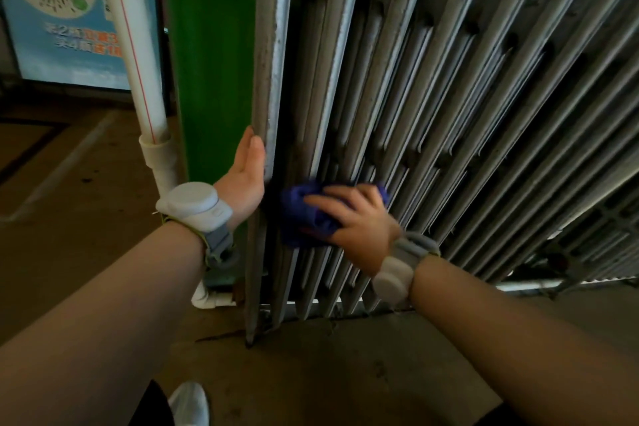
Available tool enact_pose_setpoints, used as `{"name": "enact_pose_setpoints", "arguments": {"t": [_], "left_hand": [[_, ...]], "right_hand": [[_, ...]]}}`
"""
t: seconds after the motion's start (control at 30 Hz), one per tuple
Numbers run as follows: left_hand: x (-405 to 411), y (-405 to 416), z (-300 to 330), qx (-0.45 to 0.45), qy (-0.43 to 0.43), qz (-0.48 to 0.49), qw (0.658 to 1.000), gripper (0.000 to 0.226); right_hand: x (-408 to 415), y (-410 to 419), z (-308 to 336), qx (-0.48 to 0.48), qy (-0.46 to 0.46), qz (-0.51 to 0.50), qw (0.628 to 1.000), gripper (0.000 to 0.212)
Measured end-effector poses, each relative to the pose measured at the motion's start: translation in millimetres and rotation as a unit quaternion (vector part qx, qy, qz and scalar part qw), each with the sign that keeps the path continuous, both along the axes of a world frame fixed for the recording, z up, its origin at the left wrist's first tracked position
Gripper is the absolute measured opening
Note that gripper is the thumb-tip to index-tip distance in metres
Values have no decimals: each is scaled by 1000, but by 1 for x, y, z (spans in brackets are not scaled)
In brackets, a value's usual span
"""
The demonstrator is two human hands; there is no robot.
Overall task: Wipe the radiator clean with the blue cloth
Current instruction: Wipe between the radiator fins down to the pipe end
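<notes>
Brown, stained floor (311, 373) runs under everything, and a grey ribbed radiator (432, 97) stands on it, its fins streaked with grime.

At the lower part of the fins, near the radiator's left end, the right hand (356, 218) lies over the blue cloth (304, 214). Its fingers (325, 201) are spread and curled round the bunched cloth, pressing it against the fins. Bits of cloth show to the left of and above the fingers; that area is a little blurred. A grey band with a round white puck (394, 277) sits on the right wrist.

Just to the left, the left hand (245, 180) rests flat against the outer side of the radiator's end fin, fingers straight and together, pointing up along the metal. It holds nothing. A similar white device on a grey strap (197, 204) is on the left wrist.

Behind the left hand a green panel (211, 79) stands beside the radiator. Left of it a white pipe with a thin red line (138, 62) runs down to a joint near the floor. Further left is a blue poster with a round code pattern (62, 10). At the lower edge of the view, the toe of a white shoe (190, 405) rests on the floor.
</notes>
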State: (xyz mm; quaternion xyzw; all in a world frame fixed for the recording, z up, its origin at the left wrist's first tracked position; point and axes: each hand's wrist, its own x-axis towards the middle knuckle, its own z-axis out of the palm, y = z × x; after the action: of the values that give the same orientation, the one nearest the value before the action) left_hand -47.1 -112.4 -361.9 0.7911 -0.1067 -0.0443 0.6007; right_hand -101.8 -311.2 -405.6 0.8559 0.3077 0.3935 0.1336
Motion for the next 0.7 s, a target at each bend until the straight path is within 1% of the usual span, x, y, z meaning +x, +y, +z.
{"name": "enact_pose_setpoints", "arguments": {"t": [0.07, 0.13, 0.17, 0.23, 0.3, 0.4, 0.43, 0.47, 0.5, 0.53, 0.57, 0.63, 0.7], "left_hand": [[2, 1, 0, 17, 5, 1, 1000, 54], [4, 2, 0, 16, 24, -9, 1000, 54], [4, 2, 0, 2, 37, -13, 999, 54], [2, 0, -1, -15, 43, -9, 999, 54], [2, -2, -5, 5, 24, -5, 1000, 55], [7, -4, -7, -22, 44, -3, 999, 55], [8, -3, -9, -25, 54, -1, 998, 56], [10, -1, -9, -28, 59, 0, 998, 58], [10, 0, -12, -22, 66, 5, 998, 60], [10, 0, -14, -19, 71, 13, 997, 61], [9, 0, -17, -11, 77, 18, 997, 62], [7, 3, -20, 9, 89, 13, 996, 64], [6, 4, -26, 39, 88, 1, 995, 62]], "right_hand": [[3, 4, 33, 51, -74, -7, 996, 32], [8, 8, 56, 96, -114, -40, 988, 38], [10, 12, 59, 113, -123, -53, 984, 38], [15, 16, 42, 117, -128, -61, 983, 32], [17, 15, 10, 103, -113, -46, 987, 28], [13, 8, -35, 91, -46, -49, 994, 22], [10, 6, -49, 80, -19, -58, 995, 28], [8, 5, -57, 53, 14, -59, 997, 40], [5, 3, -67, 23, 55, -60, 996, 48], [3, 1, -73, -1, 101, -56, 993, 50], [2, -1, -78, -18, 125, -48, 991, 51], [2, 0, -74, -9, 125, -28, 992, 48], [0, 5, -53, 28, 44, -5, 999, 32]]}}
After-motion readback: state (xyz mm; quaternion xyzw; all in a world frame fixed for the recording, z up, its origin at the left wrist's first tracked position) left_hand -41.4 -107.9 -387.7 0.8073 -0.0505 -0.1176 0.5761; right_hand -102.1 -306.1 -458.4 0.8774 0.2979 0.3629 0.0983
